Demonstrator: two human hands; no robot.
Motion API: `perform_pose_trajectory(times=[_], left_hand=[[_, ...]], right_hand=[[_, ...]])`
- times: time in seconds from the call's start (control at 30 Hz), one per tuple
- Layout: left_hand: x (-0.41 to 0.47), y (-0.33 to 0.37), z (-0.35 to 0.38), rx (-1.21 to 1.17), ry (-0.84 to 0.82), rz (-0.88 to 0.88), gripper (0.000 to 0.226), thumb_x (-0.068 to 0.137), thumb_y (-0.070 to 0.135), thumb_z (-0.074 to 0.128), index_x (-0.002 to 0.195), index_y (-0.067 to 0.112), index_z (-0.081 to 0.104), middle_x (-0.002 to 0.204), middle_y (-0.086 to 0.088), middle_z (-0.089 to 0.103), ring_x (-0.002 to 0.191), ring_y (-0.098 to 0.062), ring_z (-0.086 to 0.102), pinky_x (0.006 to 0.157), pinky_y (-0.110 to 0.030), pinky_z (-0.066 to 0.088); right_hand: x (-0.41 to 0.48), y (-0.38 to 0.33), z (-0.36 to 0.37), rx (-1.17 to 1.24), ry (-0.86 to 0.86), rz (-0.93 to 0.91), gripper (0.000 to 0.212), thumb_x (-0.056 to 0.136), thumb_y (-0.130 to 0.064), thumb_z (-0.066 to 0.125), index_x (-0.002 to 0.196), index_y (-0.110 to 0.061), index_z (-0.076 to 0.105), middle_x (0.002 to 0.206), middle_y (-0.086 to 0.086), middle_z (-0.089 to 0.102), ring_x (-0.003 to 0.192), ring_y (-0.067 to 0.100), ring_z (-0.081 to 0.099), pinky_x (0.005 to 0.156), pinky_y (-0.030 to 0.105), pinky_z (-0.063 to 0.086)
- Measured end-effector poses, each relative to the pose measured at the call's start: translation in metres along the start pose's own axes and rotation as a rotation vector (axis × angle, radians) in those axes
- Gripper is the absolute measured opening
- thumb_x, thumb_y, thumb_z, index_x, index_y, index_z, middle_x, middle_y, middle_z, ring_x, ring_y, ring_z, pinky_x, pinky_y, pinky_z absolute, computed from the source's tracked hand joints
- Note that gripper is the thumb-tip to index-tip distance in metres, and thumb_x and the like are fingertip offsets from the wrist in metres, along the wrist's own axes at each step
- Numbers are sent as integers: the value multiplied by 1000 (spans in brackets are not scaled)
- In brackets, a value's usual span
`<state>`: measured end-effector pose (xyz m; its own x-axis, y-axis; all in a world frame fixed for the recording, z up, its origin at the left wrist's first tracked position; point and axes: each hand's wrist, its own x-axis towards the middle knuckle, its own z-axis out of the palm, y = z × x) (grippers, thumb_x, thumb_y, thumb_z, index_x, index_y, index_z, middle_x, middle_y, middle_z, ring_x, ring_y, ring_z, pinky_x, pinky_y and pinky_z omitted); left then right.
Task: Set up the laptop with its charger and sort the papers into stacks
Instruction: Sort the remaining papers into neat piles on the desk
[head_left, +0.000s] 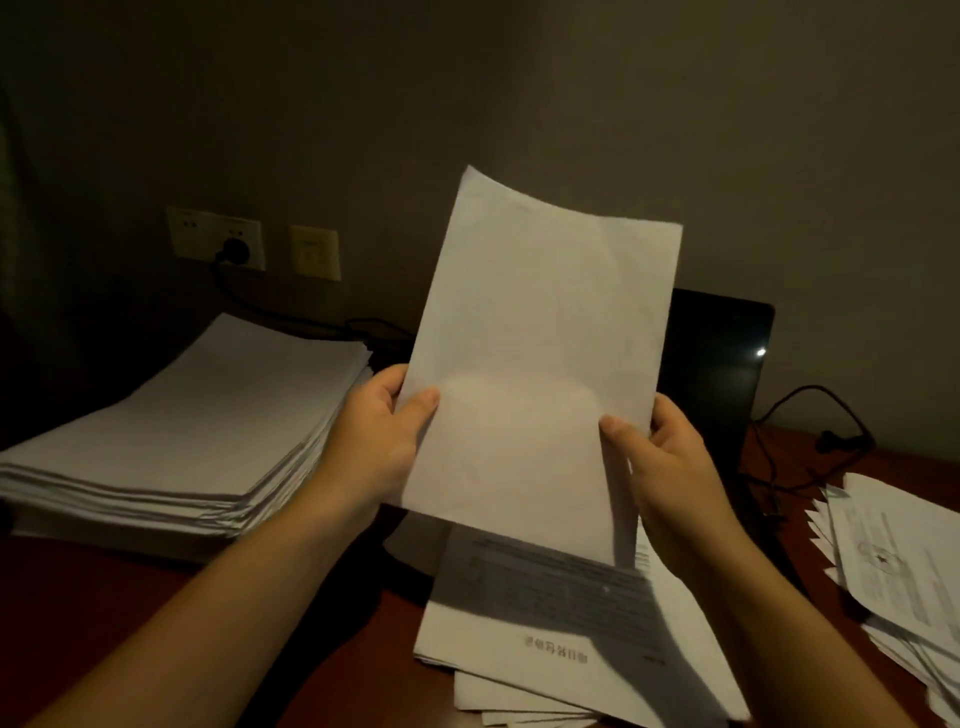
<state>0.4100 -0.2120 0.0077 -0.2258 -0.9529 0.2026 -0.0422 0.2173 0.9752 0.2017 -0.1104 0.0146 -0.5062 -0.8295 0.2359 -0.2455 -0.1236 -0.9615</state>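
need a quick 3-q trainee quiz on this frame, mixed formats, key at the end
1. True or false: the left hand and the right hand both grip the raised sheet.
2. Where does the tall stack lie? A) left of the hands B) right of the hands C) under the raised sheet
3. Fill in: the black plug sits in the wall ____.
Key: 1 true; 2 A; 3 socket.

Head-level, close, apparently downward over desk (374, 649)
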Motion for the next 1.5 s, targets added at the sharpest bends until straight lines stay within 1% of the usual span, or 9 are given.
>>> perform_pose_trajectory(times=[0.17,0.33,0.5,0.7,0.83,0.93,1.07,1.27,1.5], left_hand=[[25,8,-59,81,51,-151,12,100,24,61,111,27,65,104,5,72,91,-17,70,70,-30,56],[40,-2,-118,216,59,-237,27,99,5,55,87,27,66,89,3,72,73,-9,68,53,-18,51],[46,-17,-172,277,169,-255,51,93,-2,63,139,18,56,117,-8,68,102,-25,68,89,-35,56],[56,-33,-223,403,228,-206,40,95,-4,62,131,13,65,135,-6,59,128,-23,55,96,-23,42],[66,-44,-248,493,254,-201,35,94,-3,62,123,14,70,129,-6,65,123,-23,59,102,-27,44],[68,-50,-259,580,247,-181,34,96,-2,58,125,13,69,132,-5,65,126,-21,57,101,-24,39],[69,-57,-265,696,249,-160,33,98,1,56,125,16,70,133,-3,65,127,-20,57,104,-27,41],[67,-70,-262,794,262,-228,32,102,8,52,127,21,68,140,-2,59,130,-23,53,106,-34,43],[64,-68,-254,1101,-1,-322,50,95,40,54,145,33,47,155,-3,37,136,-29,44,112,-49,37]], right_hand=[[11,-7,53,14,-98,94,26,103,-10,46,125,-22,51,112,-2,62,100,24,62,85,40,56],[9,-4,109,35,-220,120,33,101,-4,42,128,-21,54,117,1,66,95,31,65,72,40,57],[6,0,163,49,-285,132,39,99,-3,52,131,-25,53,108,-7,69,93,24,69,84,47,60],[12,6,214,59,-334,128,75,93,1,62,153,-31,31,133,1,60,105,22,66,76,36,61],[15,8,235,-129,-383,78,64,93,-7,65,150,-23,41,148,1,47,120,22,57,85,29,55],[15,8,242,-103,-475,139,57,95,-7,63,147,-20,46,143,6,51,103,22,64,66,21,56],[17,13,248,-298,-512,-16,56,96,-12,62,149,-19,44,149,2,48,126,21,55,93,30,49],[20,16,258,-596,-572,-215,40,100,-21,55,138,-12,50,113,4,63,90,13,64,79,32,57],[21,24,263,-1055,-599,-310,47,103,-51,32,146,-33,32,164,6,10,151,32,4,117,54,20]])
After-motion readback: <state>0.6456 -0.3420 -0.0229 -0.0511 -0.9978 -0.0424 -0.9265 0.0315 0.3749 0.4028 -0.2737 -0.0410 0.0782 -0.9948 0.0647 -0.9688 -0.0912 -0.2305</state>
